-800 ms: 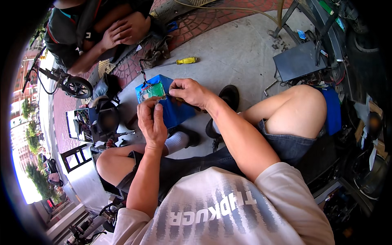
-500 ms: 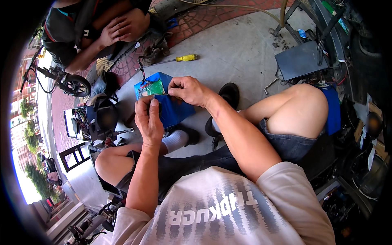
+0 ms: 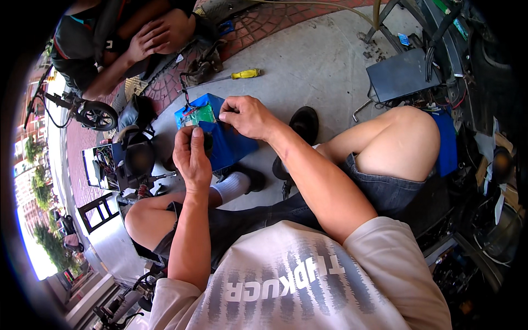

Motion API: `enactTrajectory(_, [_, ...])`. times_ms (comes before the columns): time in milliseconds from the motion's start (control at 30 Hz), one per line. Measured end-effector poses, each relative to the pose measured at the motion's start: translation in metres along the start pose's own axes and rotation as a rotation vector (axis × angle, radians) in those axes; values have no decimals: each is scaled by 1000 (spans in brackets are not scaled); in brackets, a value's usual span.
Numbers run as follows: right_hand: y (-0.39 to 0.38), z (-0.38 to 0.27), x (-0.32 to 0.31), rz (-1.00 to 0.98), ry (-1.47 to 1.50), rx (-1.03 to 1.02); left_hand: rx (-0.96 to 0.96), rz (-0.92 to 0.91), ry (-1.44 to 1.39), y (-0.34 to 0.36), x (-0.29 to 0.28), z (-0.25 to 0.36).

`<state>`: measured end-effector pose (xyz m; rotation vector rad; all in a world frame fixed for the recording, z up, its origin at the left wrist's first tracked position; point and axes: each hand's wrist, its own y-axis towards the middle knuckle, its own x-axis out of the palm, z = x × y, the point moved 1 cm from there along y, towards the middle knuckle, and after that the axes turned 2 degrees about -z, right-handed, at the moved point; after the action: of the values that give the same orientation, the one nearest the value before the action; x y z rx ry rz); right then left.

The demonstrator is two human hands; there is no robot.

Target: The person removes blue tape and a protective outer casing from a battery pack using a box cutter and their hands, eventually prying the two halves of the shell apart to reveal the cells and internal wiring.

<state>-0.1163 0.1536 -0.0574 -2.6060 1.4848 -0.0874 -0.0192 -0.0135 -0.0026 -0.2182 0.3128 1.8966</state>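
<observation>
The blue pack (image 3: 234, 147) is in front of the seated person, toward the left edge of the concrete floor (image 3: 308, 66) and just beyond the left shoe (image 3: 254, 179). A green circuit board (image 3: 201, 115) shows on its upper end, with thin dark and red wires (image 3: 186, 102) rising from the board's far left corner.

2 bare hands work at that end. The left hand (image 3: 192, 157) is at the near edge of the board, thumb raised close to the bent forefinger; I cannot tell whether they clamp anything. The right hand (image 3: 248, 117) reaches to the pack's right edge, thumb and forefinger drawn close together; whether something is pinched there is too small to tell.

A screwdriver (image 3: 246, 73) with a yellow handle lies beyond the pack, near the concrete's edge with the red paving (image 3: 280, 23). Near the concrete's right edge lies 1 flat dark case (image 3: 403, 76), with a bent metal rod (image 3: 361, 111) beside its near left corner.
</observation>
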Motion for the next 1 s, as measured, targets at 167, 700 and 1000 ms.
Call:
enactTrajectory(167, [1,0,-1,-1,-35,-19,7,-6,8,0,-1,-2])
enactTrajectory(700, [-2,-6,-2,38,-125,-23,11,6,12,-1,2,0])
enactTrajectory(1000, [-6,-6,-3,-25,-170,-40,21,34,75,3,3,0])
